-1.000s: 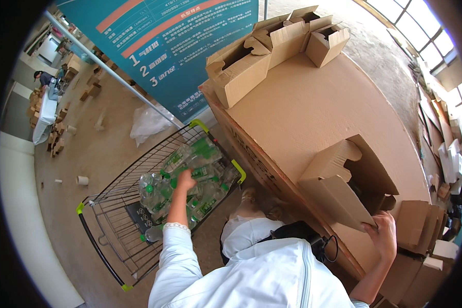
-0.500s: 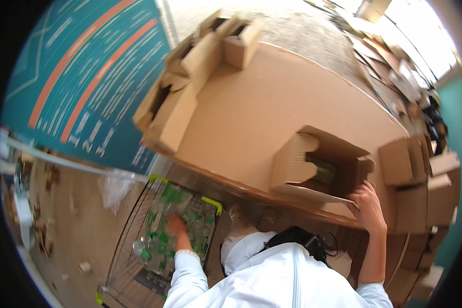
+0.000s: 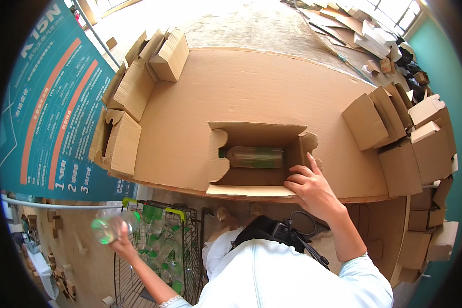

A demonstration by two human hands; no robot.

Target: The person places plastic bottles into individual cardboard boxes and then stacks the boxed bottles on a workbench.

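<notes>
A clear plastic bottle with green parts (image 3: 101,230) is in my left hand (image 3: 121,243), raised beside the wire shopping cart (image 3: 191,246); motion smears it, and I cannot tell if a second bottle is with it. Several similar empty bottles (image 3: 161,251) fill the cart. My right hand (image 3: 313,191) rests on the near right corner of an open cardboard box (image 3: 249,191), fingers partly spread, the index finger along its right flap. One clear bottle with a green band (image 3: 256,157) lies on its side at the bottom of this box.
The box stands at the near edge of a cardboard-covered table (image 3: 251,82). Open cartons (image 3: 133,95) line its left side; more cartons (image 3: 367,120) are grouped at the right. A teal printed board (image 3: 51,118) stands on the left. Flattened cardboard (image 3: 339,23) lies beyond.
My left hand has come up out of the cart, leftward, with a bottle. The view has turned, and the bottle inside the box shows more plainly. My right hand stays at the box's corner.
</notes>
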